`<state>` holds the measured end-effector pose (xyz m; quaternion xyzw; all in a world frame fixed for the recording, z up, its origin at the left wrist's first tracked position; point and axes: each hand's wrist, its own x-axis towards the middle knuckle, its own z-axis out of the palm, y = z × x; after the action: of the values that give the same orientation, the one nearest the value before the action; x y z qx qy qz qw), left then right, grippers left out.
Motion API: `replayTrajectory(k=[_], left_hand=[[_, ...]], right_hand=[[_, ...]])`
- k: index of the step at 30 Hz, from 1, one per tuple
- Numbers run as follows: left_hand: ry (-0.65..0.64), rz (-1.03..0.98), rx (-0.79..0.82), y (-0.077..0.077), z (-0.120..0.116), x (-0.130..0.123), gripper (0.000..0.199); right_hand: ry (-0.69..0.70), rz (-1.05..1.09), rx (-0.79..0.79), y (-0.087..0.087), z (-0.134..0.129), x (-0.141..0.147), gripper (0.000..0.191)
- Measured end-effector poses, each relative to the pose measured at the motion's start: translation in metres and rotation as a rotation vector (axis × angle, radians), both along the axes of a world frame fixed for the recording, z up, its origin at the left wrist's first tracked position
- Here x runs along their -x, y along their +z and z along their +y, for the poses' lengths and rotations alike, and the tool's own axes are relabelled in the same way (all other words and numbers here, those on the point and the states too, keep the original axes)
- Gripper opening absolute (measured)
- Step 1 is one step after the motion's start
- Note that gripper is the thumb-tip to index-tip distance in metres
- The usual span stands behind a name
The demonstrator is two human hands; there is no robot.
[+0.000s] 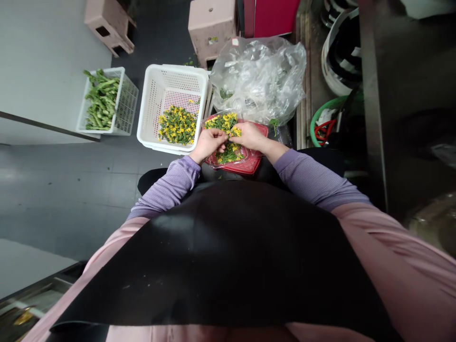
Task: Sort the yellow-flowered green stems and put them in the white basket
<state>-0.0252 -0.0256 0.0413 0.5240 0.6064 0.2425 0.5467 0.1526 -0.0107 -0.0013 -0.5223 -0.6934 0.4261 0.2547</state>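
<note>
My left hand (209, 145) and my right hand (250, 137) meet over a clear plastic box (218, 164) holding small green pieces with yellow flowers (228, 154). The fingers of my right hand are pinched on a yellow-flowered green piece (235, 132). Thumb and fingertips of my left hand are pressed together right beside it; what lies between them is too small to make out. Under the box is a red tray or basket (251, 166). To the left, a white perforated basket (150, 91) contains a heap of the same yellow-flowered pieces (178, 125).
Beyond my hands lies a large crumpled clear plastic bag (261, 76). A smaller white basket (125, 102) holds long green vegetables (102, 102) at far left. Pink stools (213, 26) stand behind. On the right are a green-rimmed tub (315, 124) and a metal counter edge (374, 95).
</note>
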Motion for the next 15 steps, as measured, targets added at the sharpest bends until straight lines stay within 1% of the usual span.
replayTrajectory(k=[2,5,7,9,12,15], left_hand=[[-0.036,0.005,-0.002,0.002,0.003,-0.001,0.016],[-0.041,-0.029,0.015,0.005,0.005,-0.001,0.017],[-0.025,-0.090,0.065,0.007,0.006,0.001,0.015],[0.010,-0.183,0.151,0.008,0.006,0.004,0.011],[0.079,-0.330,0.282,0.006,0.007,0.006,0.008],[0.087,-0.401,0.332,0.003,0.009,0.006,0.010]], right_hand=[[0.023,-0.067,-0.076,0.000,0.000,0.000,0.013],[0.065,-0.107,-0.160,0.003,-0.002,0.001,0.014],[0.091,-0.097,-0.200,0.006,-0.004,0.001,0.014],[0.097,-0.057,-0.218,0.008,-0.005,0.001,0.015],[0.063,0.036,-0.179,0.010,-0.005,0.002,0.017],[0.026,0.140,-0.072,0.012,-0.006,0.002,0.018]])
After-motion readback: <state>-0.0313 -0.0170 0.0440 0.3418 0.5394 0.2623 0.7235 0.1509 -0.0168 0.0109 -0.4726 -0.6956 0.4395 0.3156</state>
